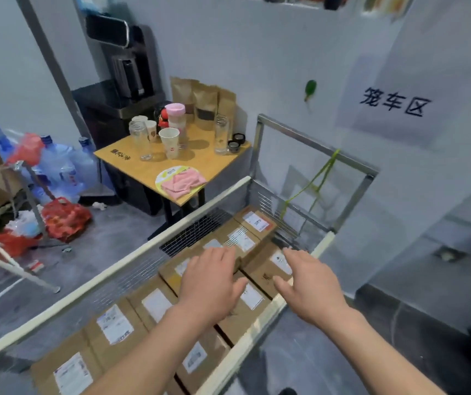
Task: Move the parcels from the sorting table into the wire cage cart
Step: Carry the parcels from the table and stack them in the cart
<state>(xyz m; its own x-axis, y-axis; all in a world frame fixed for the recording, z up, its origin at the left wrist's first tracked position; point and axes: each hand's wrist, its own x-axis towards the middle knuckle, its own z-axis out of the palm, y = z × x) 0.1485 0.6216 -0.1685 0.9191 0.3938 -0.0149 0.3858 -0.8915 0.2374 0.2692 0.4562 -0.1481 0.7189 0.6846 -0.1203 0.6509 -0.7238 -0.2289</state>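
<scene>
My left hand [210, 283] hovers with fingers straight and spread over the cardboard parcels [154, 305] packed in the wire cage cart [131, 256]; my right hand [308, 283] is just beside it, fingers loose and apart, thumb out, holding nothing. Both palms face down. I cannot tell whether my left fingertips touch the box top beneath them or float just above it.

These boxes look stiff and flat-sided, each with a white label on top — light to middling in weight, I would judge, and not fragile. The card should be dry and easy to hold; the glossy labels may be slicker. I would take one by two opposite side faces, a palm on each, not by the lid.

The parcel under my left hand [177, 270] lies in the middle of the cart, touching its neighbours on all sides. Another parcel [268, 269] sits beneath my right fingers, against the right rail. Farther on, two more boxes [251, 226] rest by the far wire end, under the green cord [311, 183] — well beyond my fingertips.
</scene>
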